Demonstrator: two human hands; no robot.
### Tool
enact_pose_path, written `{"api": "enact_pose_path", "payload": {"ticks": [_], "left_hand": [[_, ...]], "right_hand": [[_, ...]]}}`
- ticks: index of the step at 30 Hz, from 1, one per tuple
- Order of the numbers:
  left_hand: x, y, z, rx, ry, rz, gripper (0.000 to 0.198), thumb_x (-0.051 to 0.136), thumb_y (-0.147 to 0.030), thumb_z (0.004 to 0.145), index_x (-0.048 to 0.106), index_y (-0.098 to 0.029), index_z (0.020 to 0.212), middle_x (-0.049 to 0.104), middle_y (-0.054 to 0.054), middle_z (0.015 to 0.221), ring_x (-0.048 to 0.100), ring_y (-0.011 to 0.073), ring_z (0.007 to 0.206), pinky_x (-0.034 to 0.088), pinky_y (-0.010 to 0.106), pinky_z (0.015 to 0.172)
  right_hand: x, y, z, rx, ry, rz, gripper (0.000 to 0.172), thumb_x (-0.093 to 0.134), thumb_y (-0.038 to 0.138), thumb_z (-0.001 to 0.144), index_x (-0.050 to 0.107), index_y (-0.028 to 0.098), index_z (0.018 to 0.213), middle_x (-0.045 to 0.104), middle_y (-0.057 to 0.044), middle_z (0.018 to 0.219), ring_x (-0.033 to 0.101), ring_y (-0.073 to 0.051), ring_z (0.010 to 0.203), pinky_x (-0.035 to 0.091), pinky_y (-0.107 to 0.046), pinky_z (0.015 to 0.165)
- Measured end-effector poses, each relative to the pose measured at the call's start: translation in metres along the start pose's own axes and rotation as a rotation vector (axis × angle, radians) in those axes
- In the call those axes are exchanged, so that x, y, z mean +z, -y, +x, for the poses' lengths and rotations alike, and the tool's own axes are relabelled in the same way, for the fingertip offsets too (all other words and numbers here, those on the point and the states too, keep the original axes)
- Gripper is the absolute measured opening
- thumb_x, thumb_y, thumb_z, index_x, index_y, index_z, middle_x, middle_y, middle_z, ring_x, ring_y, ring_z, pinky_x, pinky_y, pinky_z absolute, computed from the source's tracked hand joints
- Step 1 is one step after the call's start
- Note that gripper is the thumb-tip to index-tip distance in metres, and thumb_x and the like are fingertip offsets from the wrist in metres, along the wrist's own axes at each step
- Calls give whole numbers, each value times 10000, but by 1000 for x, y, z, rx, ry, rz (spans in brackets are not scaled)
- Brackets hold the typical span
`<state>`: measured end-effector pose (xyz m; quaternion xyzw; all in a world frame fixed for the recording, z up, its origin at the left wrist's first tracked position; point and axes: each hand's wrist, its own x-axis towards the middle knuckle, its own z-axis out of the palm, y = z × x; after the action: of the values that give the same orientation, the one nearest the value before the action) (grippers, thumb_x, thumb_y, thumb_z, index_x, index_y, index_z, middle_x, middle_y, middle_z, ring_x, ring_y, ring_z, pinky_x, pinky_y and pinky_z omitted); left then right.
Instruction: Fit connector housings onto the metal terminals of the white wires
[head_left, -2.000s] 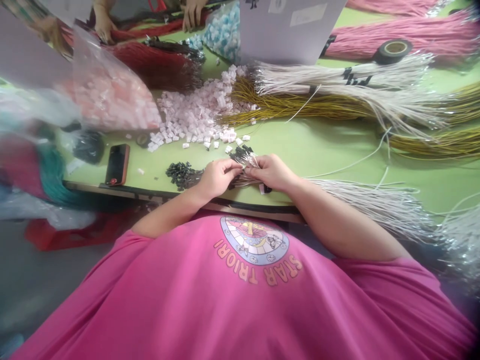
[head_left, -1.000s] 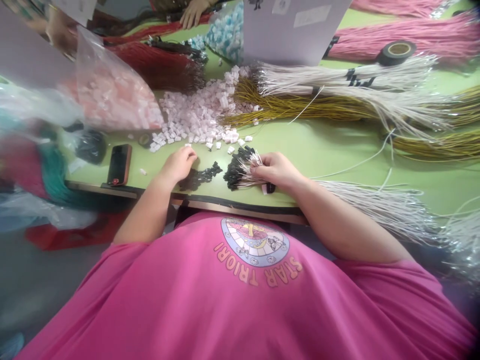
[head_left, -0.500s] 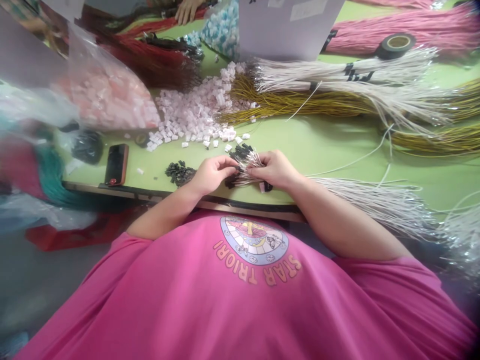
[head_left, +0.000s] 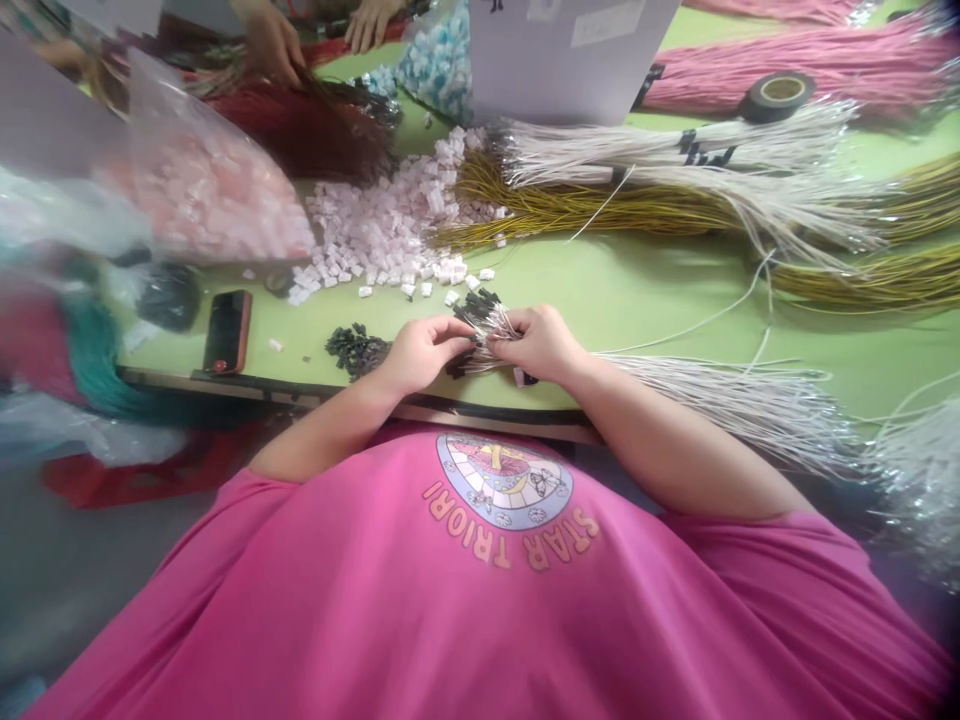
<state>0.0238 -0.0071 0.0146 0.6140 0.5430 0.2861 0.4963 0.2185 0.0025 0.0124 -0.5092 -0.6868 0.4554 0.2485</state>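
My right hand (head_left: 538,343) is closed round a bundle of thin white wires (head_left: 491,322) tipped with small black connectors, near the front edge of the green table (head_left: 645,290). My left hand (head_left: 421,352) is pinched at the ends of those wires, its fingertips meeting the right hand's. What the pinch holds is too small to make out. A small heap of black connectors (head_left: 352,347) lies just left of my left hand.
A pile of pale pink connectors (head_left: 390,230) spreads behind my hands. A phone (head_left: 227,329) lies at the left edge. White (head_left: 660,150), yellow (head_left: 600,212) and pink (head_left: 795,60) wire bundles cross the back; more white wires (head_left: 750,400) lie right. Another person's hands (head_left: 274,40) work far left.
One second ago my left hand reached left to the black connector heap; it has come back to the wire ends held in my right hand. The right hand stayed put.
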Motion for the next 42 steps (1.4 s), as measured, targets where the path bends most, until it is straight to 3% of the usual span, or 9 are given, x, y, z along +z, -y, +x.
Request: {"api": "enact_pose_path", "payload": {"ticks": [4,9,22,27,31,34,37,39,42], "left_hand": [[3,-1,-2,39,-18,97,180,670,-277,744,701,-169,884,726,36,840,667,158,748,533,290,728],[7,-3,-1,72,-20,198,168,652,-274,760,723,-180,880,728,35,808,663,157,691,526,279,661],[8,2,-3,351,-37,413,142,632,-148,785,729,-198,877,725,35,871,666,158,792,520,281,749],[0,-4,-11,406,-2,511,142,610,-156,805,714,-197,893,717,34,895,658,161,832,519,300,800],[-40,4,-13,384,-117,614,249,636,-190,795,670,-210,1041,662,41,1115,615,177,993,483,315,900],[-94,26,-8,149,-227,773,234,588,-175,818,668,-197,1037,649,35,1095,600,171,902,469,335,866],[-138,52,-1,-41,-192,826,212,625,-170,776,681,-148,978,654,31,1024,570,154,815,457,332,828],[-151,65,2,-99,-138,781,204,613,-169,779,683,-140,969,659,25,985,565,143,801,450,317,817],[-149,75,5,-133,-105,677,182,593,-180,805,671,-138,964,660,16,952,563,136,815,432,302,822]], "right_hand": [[4,0,-2,-22,-24,-19,129,518,258,697,545,162,616,516,37,474,457,-76,357,329,-199,421],[7,-2,-2,-103,-103,-93,128,545,219,664,523,157,554,521,19,509,496,-92,481,342,-203,489],[3,-2,-2,-23,38,-90,234,582,297,716,488,173,540,490,44,397,485,-96,357,333,-210,419],[-4,-5,2,-72,67,49,161,647,317,691,640,159,665,637,-2,653,594,-125,522,428,-232,492],[-10,-6,4,-73,73,190,191,704,325,650,698,164,753,668,-28,764,619,-151,658,480,-256,583],[-12,-5,2,102,180,284,258,680,372,683,698,167,837,648,-14,655,573,-141,518,455,-259,467],[-11,-2,1,132,195,294,235,650,355,701,686,160,826,642,-14,645,556,-133,482,434,-253,429],[-11,0,1,102,194,247,198,630,332,706,675,154,781,640,-14,655,559,-128,499,429,-246,441],[-11,3,1,51,192,185,161,616,304,704,654,151,735,631,-9,668,565,-120,537,430,-240,479]]}}
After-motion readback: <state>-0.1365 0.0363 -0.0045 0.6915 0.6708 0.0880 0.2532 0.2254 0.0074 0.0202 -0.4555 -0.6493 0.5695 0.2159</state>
